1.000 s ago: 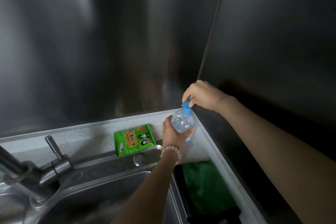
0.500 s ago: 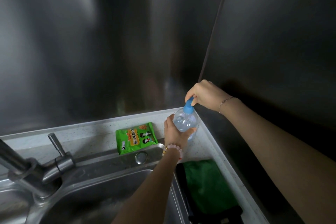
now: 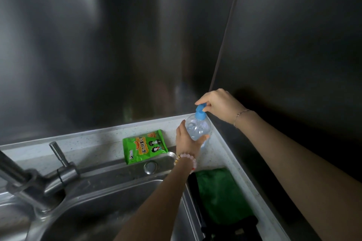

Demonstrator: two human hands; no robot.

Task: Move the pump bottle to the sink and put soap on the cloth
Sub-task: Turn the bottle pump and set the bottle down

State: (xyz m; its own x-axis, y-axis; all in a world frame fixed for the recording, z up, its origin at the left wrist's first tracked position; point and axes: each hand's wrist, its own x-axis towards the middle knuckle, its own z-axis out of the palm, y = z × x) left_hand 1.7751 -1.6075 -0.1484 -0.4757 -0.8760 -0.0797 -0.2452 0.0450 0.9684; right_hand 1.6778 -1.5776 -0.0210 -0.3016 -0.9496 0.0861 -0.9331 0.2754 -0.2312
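Observation:
A clear round pump bottle (image 3: 197,128) with a blue pump head stands in the back right corner of the white counter. My left hand (image 3: 187,140) wraps around its body from the left. My right hand (image 3: 217,103) pinches the blue pump head from above and behind. A green cloth (image 3: 221,195) lies on the counter to the right of the steel sink (image 3: 109,211), near my left forearm. The bottle's lower half is hidden behind my left hand.
A green snack packet (image 3: 145,146) lies on the counter behind the sink. A steel tap (image 3: 23,178) with a lever handle (image 3: 58,152) stands at the left. Steel wall panels close off the back and right. A dark item (image 3: 244,223) lies over the cloth's near end.
The view has drifted slightly. Both hands stay on the bottle, and my right fingers have shifted a little on the pump head. The bottle stands in the same corner.

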